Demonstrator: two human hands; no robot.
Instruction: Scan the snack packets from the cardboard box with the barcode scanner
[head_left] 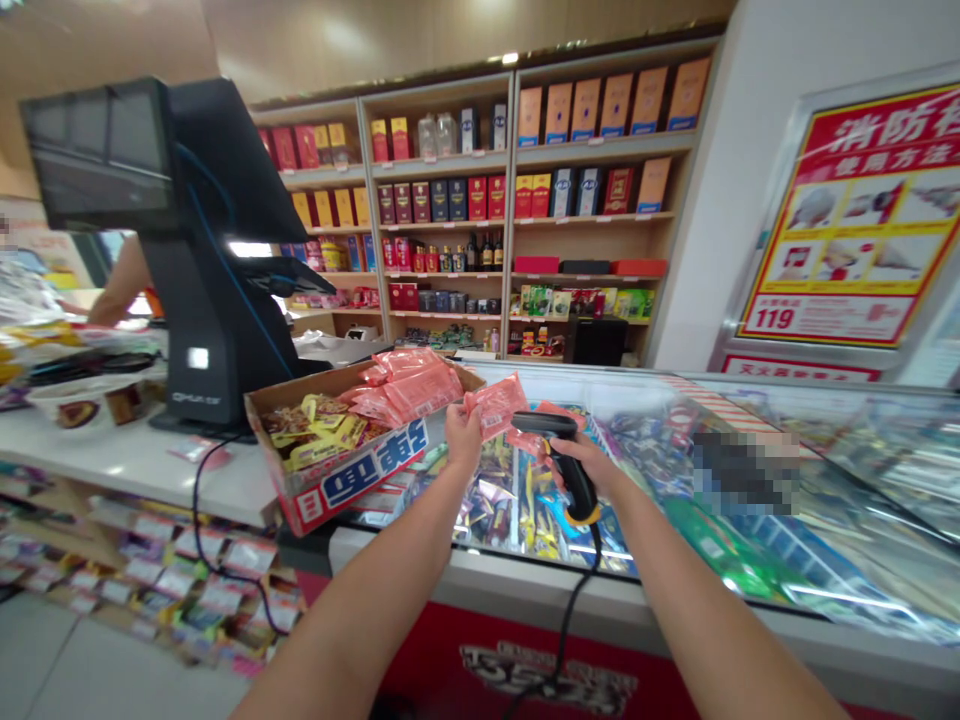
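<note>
My left hand (463,432) pinches the edge of a flat pink snack packet (497,406), held over the glass-topped freezer. In my right hand (592,458) is a black handheld barcode scanner (574,478) with a yellow base, its head pointing left toward the packet. Another pink packet (527,440) shows behind the scanner head, partly hidden; I cannot tell whether my right fingers hold it too. To the left of my left hand sits an open cardboard box (360,470), holding pink packets (409,390) and small yellow packets (319,432).
A black checkout terminal (217,250) stands on the white counter (135,470) at left. The scanner cable (574,600) hangs down the front of the freezer (480,590). Shelves (439,165) of boxes and bottles line the back wall. Another person's arm (124,280) shows behind the terminal.
</note>
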